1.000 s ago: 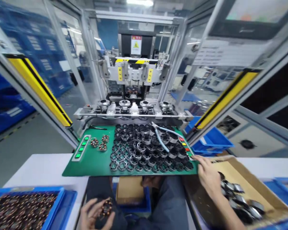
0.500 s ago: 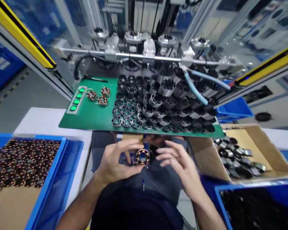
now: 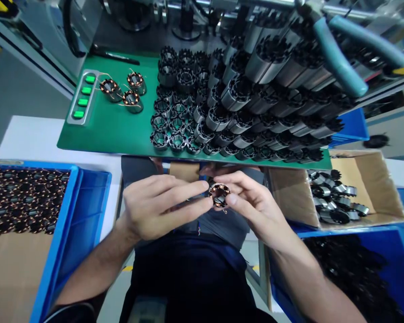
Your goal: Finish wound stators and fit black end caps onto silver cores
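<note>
A copper-wound motor stator (image 3: pixel 219 195), a small ring with black teeth and a loose wire end, is held above my lap, in front of the green mat (image 3: pixel 104 134). My right hand (image 3: pixel 252 197) grips it between thumb and fingers from the right. From the left, the fingertips of my left hand (image 3: pixel 168 202) press on its rim. Three similar wound stators (image 3: pixel 132 99) stand on the mat's left part, with wire ends sticking out. Unwound stator cores (image 3: pixel 237 92) stand in rows and stacks across the rest of the mat.
Blue-handled pliers (image 3: pixel 340 58) hang at the upper right. A strip with green buttons (image 3: pixel 83 96) lies at the mat's left. Wound stators fill part of a blue bin (image 3: pixel 72 193) on the left. On the right are a cardboard box (image 3: pixel 387 193) of metal cores and a blue bin (image 3: pixel 402 255) of black parts.
My right hand has moved in from the right and closed on the stator. My left hand has turned, its fingers now reaching across to the rim. The view has tilted down and closer.
</note>
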{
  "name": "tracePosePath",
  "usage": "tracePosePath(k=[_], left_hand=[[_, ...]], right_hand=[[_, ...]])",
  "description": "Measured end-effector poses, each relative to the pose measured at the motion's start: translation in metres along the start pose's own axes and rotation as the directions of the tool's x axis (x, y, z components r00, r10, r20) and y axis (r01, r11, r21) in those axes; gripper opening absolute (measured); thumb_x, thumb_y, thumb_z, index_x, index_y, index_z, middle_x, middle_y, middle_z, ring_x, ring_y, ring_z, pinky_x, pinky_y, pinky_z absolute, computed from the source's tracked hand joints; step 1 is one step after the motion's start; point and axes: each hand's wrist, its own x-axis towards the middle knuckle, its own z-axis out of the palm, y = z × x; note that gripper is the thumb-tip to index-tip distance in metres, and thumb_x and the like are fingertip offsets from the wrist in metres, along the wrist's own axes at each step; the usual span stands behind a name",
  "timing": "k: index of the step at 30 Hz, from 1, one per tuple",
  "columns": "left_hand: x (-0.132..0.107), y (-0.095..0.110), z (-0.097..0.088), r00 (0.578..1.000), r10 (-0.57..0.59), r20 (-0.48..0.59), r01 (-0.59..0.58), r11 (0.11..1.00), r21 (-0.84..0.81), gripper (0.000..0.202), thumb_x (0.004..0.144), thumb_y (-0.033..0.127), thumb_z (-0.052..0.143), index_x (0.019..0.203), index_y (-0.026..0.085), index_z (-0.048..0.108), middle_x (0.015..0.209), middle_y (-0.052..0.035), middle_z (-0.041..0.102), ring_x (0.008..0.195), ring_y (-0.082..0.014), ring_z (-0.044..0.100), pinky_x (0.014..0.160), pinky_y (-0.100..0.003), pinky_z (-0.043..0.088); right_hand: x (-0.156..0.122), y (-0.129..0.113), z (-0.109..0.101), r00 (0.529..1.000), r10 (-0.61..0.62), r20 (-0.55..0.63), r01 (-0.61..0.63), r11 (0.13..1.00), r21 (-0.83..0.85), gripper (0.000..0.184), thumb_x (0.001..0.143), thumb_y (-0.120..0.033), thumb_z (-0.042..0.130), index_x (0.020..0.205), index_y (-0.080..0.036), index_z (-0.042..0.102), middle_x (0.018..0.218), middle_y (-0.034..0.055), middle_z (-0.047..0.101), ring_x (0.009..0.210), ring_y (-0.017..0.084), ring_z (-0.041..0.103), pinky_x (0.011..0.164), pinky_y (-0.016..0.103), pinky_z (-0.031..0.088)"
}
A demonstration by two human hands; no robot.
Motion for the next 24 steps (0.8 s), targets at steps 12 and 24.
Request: tracePosePath(k=[12,24], left_hand=[[-0.051,-0.001,0.064,0.948,-0.308,-0.085,0.283,0.932,-0.224,0.011,0.101,0.023,0.096,0.103,0.031,0.090,0.099,0.0054,0.092,0.104,-0.0211,0.082,0.095,-0.035,0.069],[-0.040,0.014,0.084,0.663,-0.748,-0.044,0.558,0.532,-0.638,0.028,0.096,0.044,0.102,0.116,0.027,0.092,0.124,-0.0065,0.088,0.115,-0.0207,0.083,0.107,-0.035,0.068]], right_hand=[[0.007,0.014,0.001,0.960,-0.016,-0.279,0.060,0.987,0.150,0.031,0.098,-0.045,0.102,0.122,-0.034,0.085,0.109,-0.0027,0.091,0.088,0.014,0.088,0.095,0.028,0.074],[0.016,0.054,0.014,0.940,0.040,-0.338,-0.027,0.999,0.043,0.051,0.095,-0.059,0.101,0.130,-0.033,0.074,0.119,0.0049,0.089,0.116,0.023,0.085,0.106,0.037,0.069]])
